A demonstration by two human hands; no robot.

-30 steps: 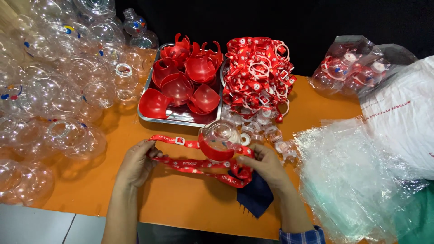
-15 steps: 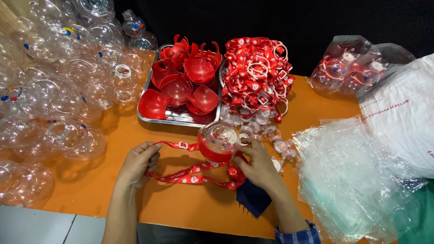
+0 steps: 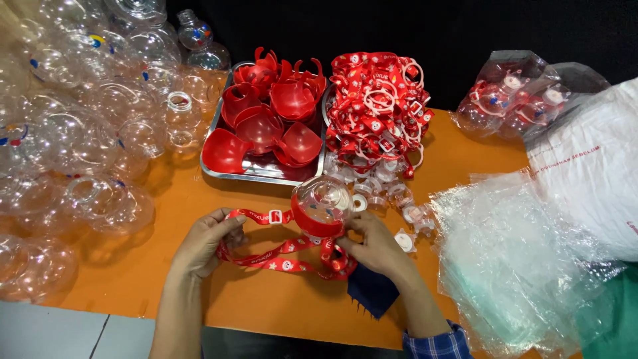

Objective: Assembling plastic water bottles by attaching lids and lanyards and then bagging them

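A small clear round bottle (image 3: pixel 323 207) with a red lower half is held at the centre of the frame, just above the orange tabletop (image 3: pixel 199 292). A red printed strap (image 3: pixel 279 256) hangs from it and loops out to lower left. The right hand (image 3: pixel 379 246) is closed around the bottle's base and the strap end; the left hand (image 3: pixel 203 242) pinches the strap's far loop, fingers curled shut on it. The strap appears to be in the course of being fitted to the bottle; the following move would seem to call for the loop to be drawn straight and seated without twisting.

Just beneath the right hand a dark blue cloth (image 3: pixel 372 292) is seen. Above, a metal tray (image 3: pixel 219 174) of red cup halves (image 3: pixel 266 119) is set, with a heap of red straps (image 3: pixel 379 110) and small white caps (image 3: pixel 389 193) to its right. Empty clear bottles (image 3: pixel 86 119) are piled at left. At right, a stack of clear plastic bags (image 3: pixel 518 259) lies below a white sack with red print (image 3: pixel 591 166); a bag of finished pieces (image 3: pixel 518 100) sits at upper right.
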